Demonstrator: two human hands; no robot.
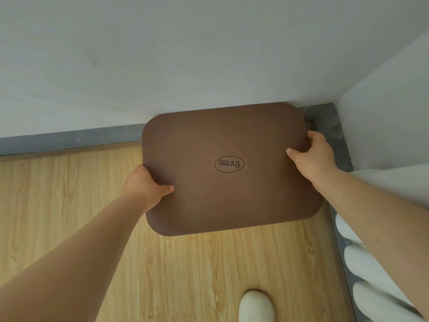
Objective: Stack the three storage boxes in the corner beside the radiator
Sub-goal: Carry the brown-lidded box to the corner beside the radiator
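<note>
We are looking at a brown storage box lid [222,168] that is showing a matt, smooth face, like plastic or coated board, with a thin dark oval logo printed on it. We cannot tell the exact material. The floor [58,205] to the left and near us is reading as light wood-grain laminate, smooth, with a faint sheen. The skirting [69,139] along the far wall is looking like grey mottled stone or a stone-pattern strip, slightly glossy. The wall [185,54] is showing matt white paint with a fine, faintly uneven texture. At the near right, the white radiator [362,259] is gleaming like smooth enamelled metal. The white shoe [256,305] near us is appearing smooth and matt.
</note>
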